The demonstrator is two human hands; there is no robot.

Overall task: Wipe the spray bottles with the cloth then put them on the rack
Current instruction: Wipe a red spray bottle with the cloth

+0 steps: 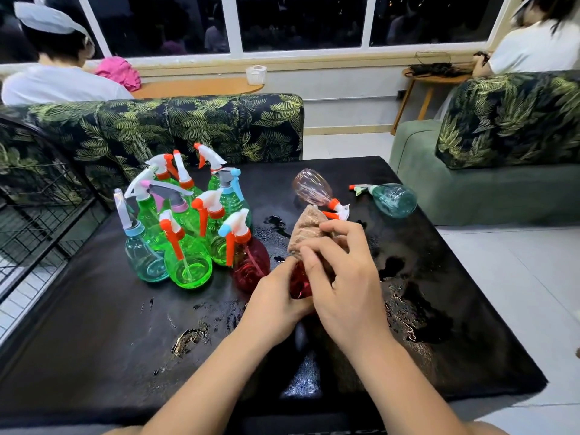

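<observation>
My left hand point(276, 301) grips the base of a red spray bottle point(298, 285) held above the black table point(94, 334). A beige cloth point(306, 232) is wrapped over the bottle's top, and my right hand point(342, 277) holds it there. Several spray bottles stand clustered at the left: green ones point(188, 265), a pale blue one point(144, 255) and a red one point(251, 265). A pink bottle point(310, 188) and a teal bottle point(392, 197) lie on their sides farther back. The black wire rack point(37, 196) stands left of the table.
Wet patches point(408, 306) spread over the table on the right and front. A leaf-print sofa point(188, 127) backs the table, and another sofa point(502, 152) stands to the right. Two people sit at the far counter by the window.
</observation>
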